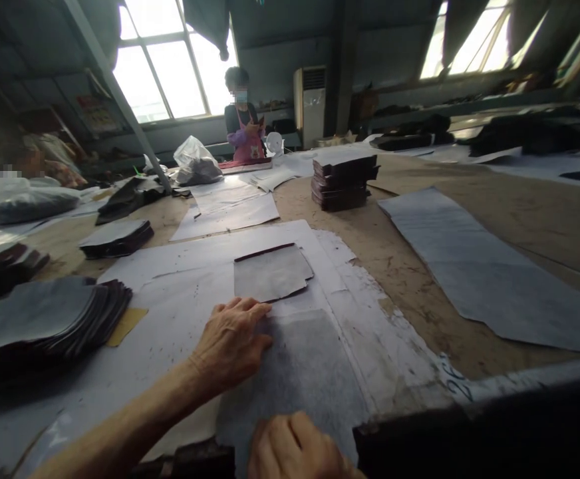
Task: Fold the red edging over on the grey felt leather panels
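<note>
A grey sheet of backing material point(314, 366) lies on white paper in front of me. My left hand point(235, 339) rests on its far left corner, palm down, fingers stretched forward and thumb apart. Its fingertips reach the near edge of a smaller grey piece point(273, 274), which has a dark folded strip along its far edge and a notched right side. At the bottom of the view, my right hand point(297, 447) is closed with curled fingers over the near part of the grey sheet. Whatever is under those fingers is hidden.
Stacks of grey-faced dark pieces point(35, 313) stand at left, beside a yellow scrap point(128, 326). Farther off are a tall dark stack point(344, 183) and a plastic bag point(196, 161). A long grey sheet point(489, 273) lies right. A person in an apron point(247, 133) stands across the table.
</note>
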Motion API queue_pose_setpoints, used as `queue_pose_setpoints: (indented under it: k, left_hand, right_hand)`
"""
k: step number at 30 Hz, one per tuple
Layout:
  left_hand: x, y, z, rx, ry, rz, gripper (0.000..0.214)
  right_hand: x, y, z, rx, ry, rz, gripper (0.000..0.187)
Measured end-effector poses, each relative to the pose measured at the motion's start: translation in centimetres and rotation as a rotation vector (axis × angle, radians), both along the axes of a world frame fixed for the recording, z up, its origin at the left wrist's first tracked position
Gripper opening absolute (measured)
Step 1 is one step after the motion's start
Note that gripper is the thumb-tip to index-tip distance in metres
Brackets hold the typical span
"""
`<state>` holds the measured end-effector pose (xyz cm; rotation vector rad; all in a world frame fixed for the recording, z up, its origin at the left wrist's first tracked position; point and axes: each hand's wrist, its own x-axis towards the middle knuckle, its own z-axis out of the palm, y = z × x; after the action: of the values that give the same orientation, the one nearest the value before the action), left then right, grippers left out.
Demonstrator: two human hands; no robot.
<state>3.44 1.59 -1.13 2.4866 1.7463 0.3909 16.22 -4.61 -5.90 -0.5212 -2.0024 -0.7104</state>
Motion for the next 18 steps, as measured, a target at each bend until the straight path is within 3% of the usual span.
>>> queue_pose_setpoints:
  k: [2,4,5,9,13,18]
  left_hand:
    - [-0.1,0.2,-0.3,-0.006,-0.026,0.012,0.031]
    - [-0.3,0.4,-0.4,-0.015,-0.049,0.018,0.031]
    - [-0.4,0.5,-0.4,-0.018,-0.061,0.019,0.031]
    - [-0.7,0.7,-0.6,0.013,-0.117,0.002,0.032]
    - [-1.3,0.6,-1.4,0.131,-0.148,-0.083,0.024]
    - [-2.0,0.7,-2.4,0.341,-0.156,-0.293,0.028]
  right_hand:
    - [1.3,1.2,1.4,-0.162,0.039,0.120,0.031]
    - [3.0,3.3,3.2,-0.438,-0.020,0.143,0.014]
    - [3.8,4.4,3.9,-0.542,-0.075,0.090,0.004]
    - [5.7,8.6,5.2,-0.756,-0.339,-0.120,0.017]
    - [6.1,10.0,4.4,-0.778,-0.430,-0.109,0.011]
    - [6.7,9.8,3.3,-0.579,-0.310,0.050,0.020]
